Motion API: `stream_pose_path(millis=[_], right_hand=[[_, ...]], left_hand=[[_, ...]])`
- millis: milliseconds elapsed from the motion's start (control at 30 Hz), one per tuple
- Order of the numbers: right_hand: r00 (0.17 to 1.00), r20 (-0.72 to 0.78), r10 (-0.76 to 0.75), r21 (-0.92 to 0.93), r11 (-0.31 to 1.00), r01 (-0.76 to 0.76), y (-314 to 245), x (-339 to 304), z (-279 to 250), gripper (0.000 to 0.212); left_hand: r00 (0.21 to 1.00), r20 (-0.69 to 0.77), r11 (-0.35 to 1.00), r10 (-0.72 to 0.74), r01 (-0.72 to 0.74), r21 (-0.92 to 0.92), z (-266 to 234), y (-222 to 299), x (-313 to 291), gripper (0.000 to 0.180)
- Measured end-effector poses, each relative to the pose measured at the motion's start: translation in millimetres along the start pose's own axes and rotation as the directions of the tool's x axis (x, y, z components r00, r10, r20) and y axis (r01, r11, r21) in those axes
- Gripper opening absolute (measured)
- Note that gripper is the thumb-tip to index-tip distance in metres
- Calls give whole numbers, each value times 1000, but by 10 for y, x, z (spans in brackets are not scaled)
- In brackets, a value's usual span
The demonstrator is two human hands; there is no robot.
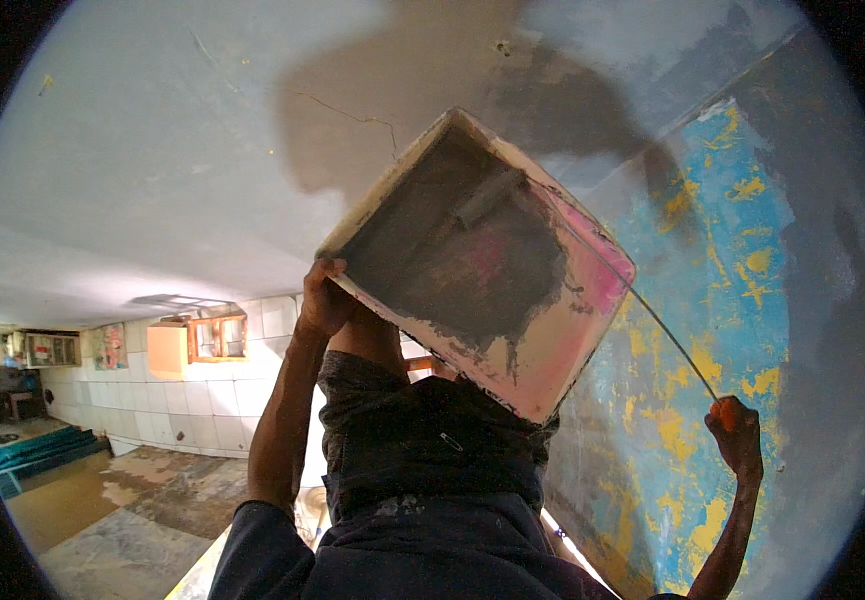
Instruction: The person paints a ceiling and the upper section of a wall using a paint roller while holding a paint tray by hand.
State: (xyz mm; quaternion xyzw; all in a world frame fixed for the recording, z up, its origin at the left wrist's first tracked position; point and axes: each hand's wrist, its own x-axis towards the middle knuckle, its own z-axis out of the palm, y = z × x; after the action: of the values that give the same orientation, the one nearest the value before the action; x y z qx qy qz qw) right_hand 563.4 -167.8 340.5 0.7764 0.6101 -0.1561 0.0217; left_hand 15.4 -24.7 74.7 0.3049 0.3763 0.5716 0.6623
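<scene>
A paint tray [453,355], pale and pink inside with a wide coat of grey paint, is tilted in front of my body. My left hand [327,298] is closed round its left edge, thumb over the rim. Out to the right, my right hand [736,432] is wrapped round the orange-red handle of a paint roller. A long thin metal rod runs from that handle across the tray's right side. The roller's sleeve [490,197], coated in grey, rests in the tray's upper part and blends into the paint.
A grey wall [153,180] with a thin crack rises ahead. To the right, another wall has peeling blue and yellow paint [678,430]. White tiles [193,398], a wooden-framed window opening [218,338] and a dark green covered thing [48,448] lie left, above a patchy floor [158,520].
</scene>
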Motion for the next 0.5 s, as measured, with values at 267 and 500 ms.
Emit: stream_pose_path(millis=[267,500], right_hand=[[988,-86,-126,24,991,129,390,-468,-48,21],[972,-134,-192,182,960,214,-239,-105,248,12]], left_hand=[[996,-65,985,61,-50,163,166,104,-44,46],[986,50,959,162,-169,229,-260,-91,-48,56]])
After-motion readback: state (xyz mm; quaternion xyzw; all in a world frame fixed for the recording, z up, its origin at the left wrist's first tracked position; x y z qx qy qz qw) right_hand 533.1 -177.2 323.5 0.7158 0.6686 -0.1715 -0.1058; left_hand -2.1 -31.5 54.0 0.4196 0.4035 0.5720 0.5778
